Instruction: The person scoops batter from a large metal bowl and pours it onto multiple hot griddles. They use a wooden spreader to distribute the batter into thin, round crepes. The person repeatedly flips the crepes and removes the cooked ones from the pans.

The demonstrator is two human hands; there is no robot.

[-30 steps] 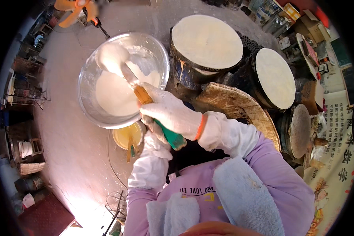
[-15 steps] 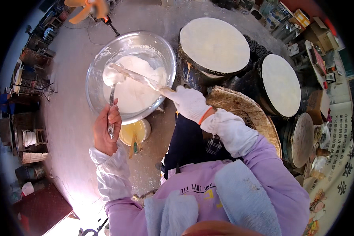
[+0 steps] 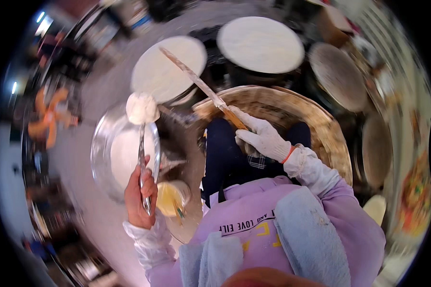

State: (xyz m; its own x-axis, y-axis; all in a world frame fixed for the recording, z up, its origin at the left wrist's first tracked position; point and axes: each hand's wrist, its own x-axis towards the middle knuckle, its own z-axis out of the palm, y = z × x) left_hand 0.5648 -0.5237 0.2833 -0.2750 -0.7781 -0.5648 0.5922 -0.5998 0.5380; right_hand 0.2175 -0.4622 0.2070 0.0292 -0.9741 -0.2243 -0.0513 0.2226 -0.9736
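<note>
My bare left hand (image 3: 141, 198) is closed round the handle of a metal ladle (image 3: 141, 143). A rounded heap of white batter (image 3: 142, 108) fills the ladle's bowl, above the far edge of a steel basin (image 3: 98, 160). More white batter lies in that basin. In my right hand (image 3: 263, 136), which wears a white knitted glove, is a long batter-smeared wooden spatula (image 3: 196, 79). Its far end reaches over a round griddle (image 3: 165, 69) covered with a white sheet. Beside it on the right, a second griddle (image 3: 261, 45) is covered white as well.
A wide woven basket (image 3: 328, 129) curves round my knees. To the right stand two bare brownish griddles (image 3: 337, 76), one nearer me. A pail of yellow liquid (image 3: 170, 198) with sticks in it is near my left hand. An orange fan (image 3: 50, 117) stands far left.
The view has turned right, blurring the edges. The spatula has left the ladle and swung over the covered griddle. The ladle, heaped with batter, has risen out of the basin.
</note>
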